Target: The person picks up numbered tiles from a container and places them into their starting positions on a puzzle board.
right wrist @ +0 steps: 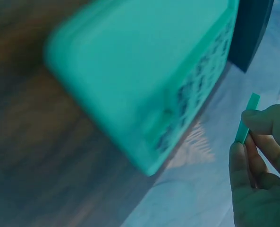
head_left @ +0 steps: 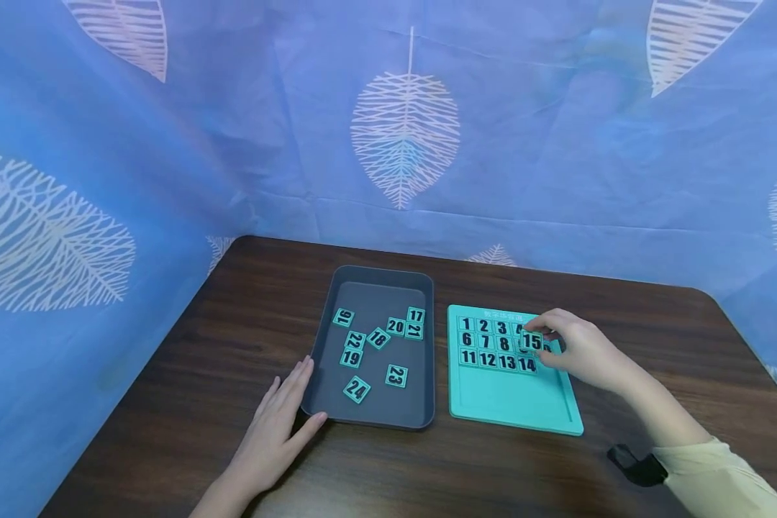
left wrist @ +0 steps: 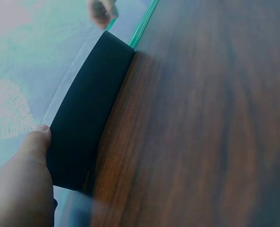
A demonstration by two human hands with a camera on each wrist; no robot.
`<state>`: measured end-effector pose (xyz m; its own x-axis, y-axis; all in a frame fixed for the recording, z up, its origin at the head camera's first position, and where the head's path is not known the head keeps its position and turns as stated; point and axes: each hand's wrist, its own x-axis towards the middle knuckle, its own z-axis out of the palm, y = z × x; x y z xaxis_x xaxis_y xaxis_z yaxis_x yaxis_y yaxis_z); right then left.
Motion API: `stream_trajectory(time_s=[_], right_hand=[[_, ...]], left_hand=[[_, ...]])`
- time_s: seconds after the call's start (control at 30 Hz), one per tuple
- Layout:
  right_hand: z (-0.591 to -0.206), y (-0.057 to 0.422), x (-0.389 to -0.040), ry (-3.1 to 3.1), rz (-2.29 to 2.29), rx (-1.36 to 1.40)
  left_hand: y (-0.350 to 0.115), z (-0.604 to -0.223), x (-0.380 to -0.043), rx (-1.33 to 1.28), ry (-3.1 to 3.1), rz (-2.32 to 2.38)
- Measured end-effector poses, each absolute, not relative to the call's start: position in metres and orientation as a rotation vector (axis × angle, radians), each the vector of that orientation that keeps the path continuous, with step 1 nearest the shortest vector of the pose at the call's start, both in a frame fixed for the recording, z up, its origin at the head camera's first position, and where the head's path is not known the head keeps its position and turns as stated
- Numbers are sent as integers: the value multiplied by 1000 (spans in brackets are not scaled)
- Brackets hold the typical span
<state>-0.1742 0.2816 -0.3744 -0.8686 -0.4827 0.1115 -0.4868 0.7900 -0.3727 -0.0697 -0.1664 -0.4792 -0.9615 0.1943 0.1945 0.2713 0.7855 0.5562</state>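
My right hand (head_left: 579, 350) pinches the number tile 15 (head_left: 532, 341) between thumb and fingers, above the teal puzzle board (head_left: 514, 403). In the right wrist view that tile (right wrist: 247, 118) shows edge-on, apart from the board. Tiles 1 to 14 lie in rows on the board; the held tile and hand hide some at the right. My left hand (head_left: 268, 435) rests with straight fingers against the near left corner of the dark grey tray (head_left: 388, 415). Its thumb touches the tray's rim in the left wrist view.
Several loose tiles lie scattered in the tray, among them tile 24 (head_left: 357, 389) and tile 23 (head_left: 396, 375). Tray and board stand side by side on a dark wooden table (head_left: 246, 324). A blue leaf-patterned cloth (head_left: 524, 144) hangs behind.
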Motion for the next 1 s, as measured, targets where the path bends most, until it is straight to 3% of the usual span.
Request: stream_trajectory(time_s=[0.47,1.0], right_hand=[[-411,315,-168,-3087,669,703],[-417,319,-161,-3055,725,644]], left_hand=[[-169,-480,-69,-349,-2859,-939],[-167,-480,-71,-374,-2865,-936]])
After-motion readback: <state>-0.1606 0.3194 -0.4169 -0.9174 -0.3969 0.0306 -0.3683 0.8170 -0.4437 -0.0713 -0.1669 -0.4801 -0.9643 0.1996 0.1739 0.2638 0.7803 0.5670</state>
